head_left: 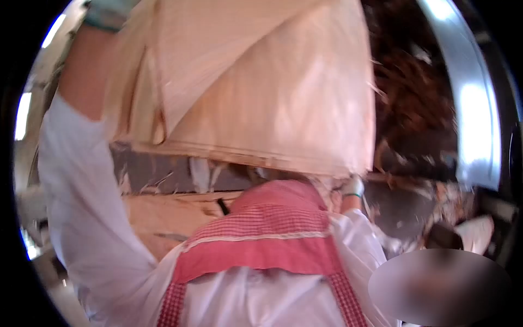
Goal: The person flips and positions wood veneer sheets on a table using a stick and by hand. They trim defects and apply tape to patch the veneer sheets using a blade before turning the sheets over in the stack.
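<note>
A large pale sheet of wood veneer (283,98) spreads before me, with another layer (212,49) folded or lapped diagonally over it. My right hand (353,186), in a white glove with a green cuff, is closed at the sheet's near right corner. At the top left, the left arm reaches far forward along the sheet's left side. My left hand (111,12) wears a similar glove and is cut off by the frame's edge, so its fingers are hidden. Near that arm, the veneer's left edge looks curled.
Brown scraps (414,98) lie in a dark area right of the sheet. Beyond them runs a shiny curved metal strip (474,103). More pale wood (158,218) lies below the near edge. A blurred oval covers the lower right corner.
</note>
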The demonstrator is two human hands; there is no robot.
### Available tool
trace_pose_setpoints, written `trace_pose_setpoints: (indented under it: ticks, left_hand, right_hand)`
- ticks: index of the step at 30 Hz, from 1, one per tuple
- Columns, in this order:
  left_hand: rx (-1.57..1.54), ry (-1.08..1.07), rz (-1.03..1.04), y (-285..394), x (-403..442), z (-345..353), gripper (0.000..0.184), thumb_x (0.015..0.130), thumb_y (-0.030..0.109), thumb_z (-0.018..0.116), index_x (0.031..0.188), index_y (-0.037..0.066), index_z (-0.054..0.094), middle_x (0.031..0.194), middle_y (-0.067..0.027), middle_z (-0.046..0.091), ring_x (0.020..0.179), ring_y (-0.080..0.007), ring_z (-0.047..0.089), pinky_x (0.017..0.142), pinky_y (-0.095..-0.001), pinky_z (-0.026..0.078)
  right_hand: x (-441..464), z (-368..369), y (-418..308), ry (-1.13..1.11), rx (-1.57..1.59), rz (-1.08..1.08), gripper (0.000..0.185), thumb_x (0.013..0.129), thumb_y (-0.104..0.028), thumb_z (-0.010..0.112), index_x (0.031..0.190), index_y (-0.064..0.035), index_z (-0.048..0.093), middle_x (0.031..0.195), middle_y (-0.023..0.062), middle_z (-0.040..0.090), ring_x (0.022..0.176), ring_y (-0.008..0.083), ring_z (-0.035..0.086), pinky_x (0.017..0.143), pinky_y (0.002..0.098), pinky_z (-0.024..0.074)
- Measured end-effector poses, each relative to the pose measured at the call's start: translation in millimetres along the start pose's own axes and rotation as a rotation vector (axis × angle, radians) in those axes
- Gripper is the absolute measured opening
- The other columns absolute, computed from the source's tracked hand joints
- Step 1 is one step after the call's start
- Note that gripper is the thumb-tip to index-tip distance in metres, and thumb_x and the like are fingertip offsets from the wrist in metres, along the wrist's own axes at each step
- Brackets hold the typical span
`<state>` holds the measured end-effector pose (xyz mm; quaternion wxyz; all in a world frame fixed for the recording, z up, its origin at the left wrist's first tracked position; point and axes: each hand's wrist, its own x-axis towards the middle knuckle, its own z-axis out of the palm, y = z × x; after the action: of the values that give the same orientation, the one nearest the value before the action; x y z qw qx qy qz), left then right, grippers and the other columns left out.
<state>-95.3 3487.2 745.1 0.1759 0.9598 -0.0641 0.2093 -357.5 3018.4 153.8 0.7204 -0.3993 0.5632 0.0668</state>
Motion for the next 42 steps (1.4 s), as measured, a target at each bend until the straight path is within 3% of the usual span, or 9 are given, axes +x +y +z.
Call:
trace_pose_setpoints:
  ticks: [4, 9, 18, 20, 23, 29, 36, 38, 42]
  left_hand:
    - [-0.628, -0.147, 0.296, 30, -36, 69, 0.068, 0.087, 0.034, 0.059, 0.142, 0.003, 0.034, 0.120, -0.0166, 0.058, 0.111, -0.0231, 0.056, 0.099, -0.0231, 0.038]
    - [-0.432, -0.191, -0.125, -10, -66, 150, 0.050, 0.088, 0.047, 0.056, 0.086, -0.004, 0.061, 0.075, -0.0079, 0.052, 0.073, -0.0154, 0.049, 0.074, -0.0323, 0.040]
    - [-0.520, -0.463, -0.333, 21, -157, 236, 0.047, 0.089, 0.045, 0.058, 0.076, 0.000, 0.067, 0.047, -0.0067, 0.041, 0.046, -0.0181, 0.039, 0.048, -0.0356, 0.036]
    - [-0.556, -0.478, -0.335, 24, -181, 256, 0.044, 0.089, 0.042, 0.059, 0.082, 0.000, 0.069, 0.049, -0.0090, 0.046, 0.046, -0.0186, 0.043, 0.048, -0.0358, 0.038]
    - [-0.765, -0.429, -0.394, 32, -206, 280, 0.035, 0.090, 0.032, 0.061, 0.091, -0.002, 0.068, 0.062, -0.0080, 0.061, 0.057, -0.0137, 0.055, 0.053, -0.0315, 0.044]
    - [-0.842, -0.453, -0.532, 50, -227, 295, 0.029, 0.090, 0.024, 0.062, 0.096, -0.004, 0.066, 0.076, -0.0032, 0.066, 0.068, -0.0089, 0.057, 0.061, -0.0288, 0.046]
    - [-0.756, -0.904, -0.118, 66, -253, 285, 0.019, 0.081, 0.015, 0.065, 0.093, 0.001, 0.064, 0.078, -0.0132, 0.065, 0.078, -0.0238, 0.064, 0.073, -0.0338, 0.050]
    - [-0.480, -0.595, 0.209, 56, -285, 317, 0.014, 0.082, 0.016, 0.060, 0.089, 0.005, 0.063, 0.077, -0.0094, 0.064, 0.077, -0.0257, 0.064, 0.067, -0.0362, 0.050]
    - [-1.326, -0.276, -0.550, 6, -310, 371, 0.021, 0.084, 0.022, 0.057, 0.098, 0.007, 0.062, 0.085, -0.0091, 0.068, 0.081, -0.0266, 0.064, 0.068, -0.0371, 0.049]
  right_hand:
    - [-16, 4, 1, -0.186, -0.312, -0.221, 0.023, 0.087, -0.014, 0.051, 0.103, -0.0035, 0.064, 0.087, 0.0107, 0.062, 0.065, 0.0220, 0.055, 0.058, 0.0350, 0.0485]
    - [-30, 35, -5, 0.096, -0.160, -0.058, 0.023, 0.085, -0.024, 0.053, 0.091, -0.0054, 0.065, 0.076, 0.0099, 0.061, 0.059, 0.0227, 0.052, 0.052, 0.0367, 0.0429]
    - [-53, 73, -33, 0.081, -0.108, 0.018, 0.022, 0.089, -0.022, 0.052, 0.077, -0.0031, 0.055, 0.060, 0.0093, 0.052, 0.045, 0.0190, 0.048, 0.040, 0.0309, 0.0357]
    - [-3, 64, -14, 0.108, -0.639, -0.365, 0.022, 0.088, -0.021, 0.054, 0.076, -0.0031, 0.055, 0.060, 0.0074, 0.052, 0.045, 0.0186, 0.047, 0.040, 0.0303, 0.0353]
    - [-39, 88, -21, 0.204, 0.189, -0.252, 0.018, 0.086, -0.017, 0.059, 0.077, -0.0019, 0.057, 0.062, 0.0056, 0.055, 0.045, 0.0190, 0.049, 0.040, 0.0305, 0.0364]
    - [-125, 126, -58, 0.060, -0.225, -0.987, 0.007, 0.079, -0.006, 0.063, 0.079, -0.0019, 0.057, 0.070, 0.0062, 0.054, 0.065, 0.0200, 0.051, 0.062, 0.0304, 0.0430]
    - [-254, 202, -82, -0.240, -0.734, -1.396, 0.016, 0.073, -0.008, 0.066, 0.088, -0.0109, 0.061, 0.083, 0.0104, 0.059, 0.070, 0.0307, 0.061, 0.061, 0.0389, 0.0498]
    - [-264, 218, -81, -0.247, -0.891, -1.422, 0.020, 0.074, -0.014, 0.067, 0.091, -0.0116, 0.059, 0.087, 0.0114, 0.059, 0.073, 0.0326, 0.062, 0.061, 0.0404, 0.0501]
    - [-298, 258, -76, -0.360, -1.013, -1.452, 0.022, 0.074, -0.018, 0.068, 0.092, -0.0116, 0.057, 0.087, 0.0111, 0.059, 0.072, 0.0333, 0.061, 0.060, 0.0424, 0.0497]
